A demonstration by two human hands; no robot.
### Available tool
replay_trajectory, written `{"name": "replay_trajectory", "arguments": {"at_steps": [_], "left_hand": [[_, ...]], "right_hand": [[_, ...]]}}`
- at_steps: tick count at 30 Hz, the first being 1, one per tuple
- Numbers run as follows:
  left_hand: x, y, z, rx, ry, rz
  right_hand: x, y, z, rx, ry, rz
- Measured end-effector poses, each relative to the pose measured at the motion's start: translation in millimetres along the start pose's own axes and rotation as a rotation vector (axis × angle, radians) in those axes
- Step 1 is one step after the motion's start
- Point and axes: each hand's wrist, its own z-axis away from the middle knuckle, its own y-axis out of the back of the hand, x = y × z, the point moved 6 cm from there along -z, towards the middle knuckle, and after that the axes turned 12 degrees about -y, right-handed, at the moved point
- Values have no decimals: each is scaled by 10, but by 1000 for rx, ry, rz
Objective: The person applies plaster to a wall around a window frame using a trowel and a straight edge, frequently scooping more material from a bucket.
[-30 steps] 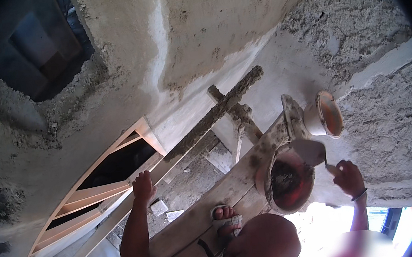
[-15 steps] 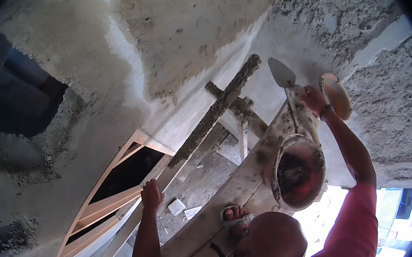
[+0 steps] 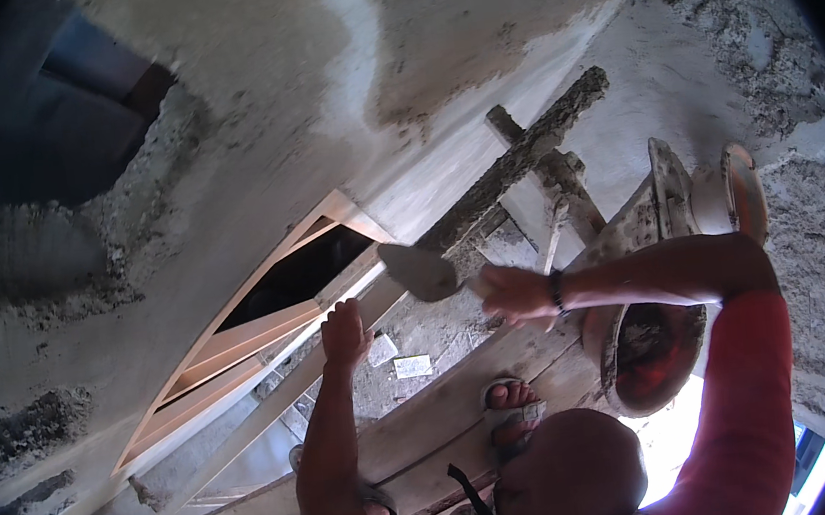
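The right hand (image 3: 519, 293) has its fingers wrapped around the handle of a trowel (image 3: 419, 271), whose blade points leftward and overlaps the long board (image 3: 378, 303) in view; whether blade and board touch cannot be told. The left hand (image 3: 345, 337) curls its fingers tightly over the edge of that board, just beside the trowel's tip. The board slants from lower left to upper right, its upper stretch caked with dark mortar (image 3: 523, 160).

A dark band (image 3: 557, 291) circles the right wrist, and the forearm passes above a bucket (image 3: 596, 347) with dark and reddish patches inside. A second bucket (image 3: 712, 202) lies tilted beyond it. Below, a sandalled foot (image 3: 515, 416) rests on wooden planks (image 3: 422, 439). Past the left hand, a wood-framed opening (image 3: 345, 210) sits in the plastered wall (image 3: 251, 154).
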Motion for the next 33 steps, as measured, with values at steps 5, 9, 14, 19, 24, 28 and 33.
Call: {"name": "replay_trajectory", "arguments": {"at_steps": [5, 9, 14, 19, 24, 28, 33], "left_hand": [[-40, -36, 28, 60, -6, 2], [-65, -78, 40, 58, -3, -42], [-78, -105, 38, 44, 2, -80], [-83, -116, 32, 33, -5, -57], [-82, -117, 33, 23, -6, -51], [-79, -109, 31, 20, 7, -46], [-76, -102, 25, 0, 27, -53]], "right_hand": [[-48, -824, -397, -71, -132, -57], [-2, -875, -431, 59, -52, -11], [106, -653, -447, 238, -109, -78], [229, -436, -420, 395, -167, -134], [352, -214, -361, 445, -252, -390], [391, 50, -325, 555, -282, -435], [457, 387, -330, 700, -274, -409]]}}
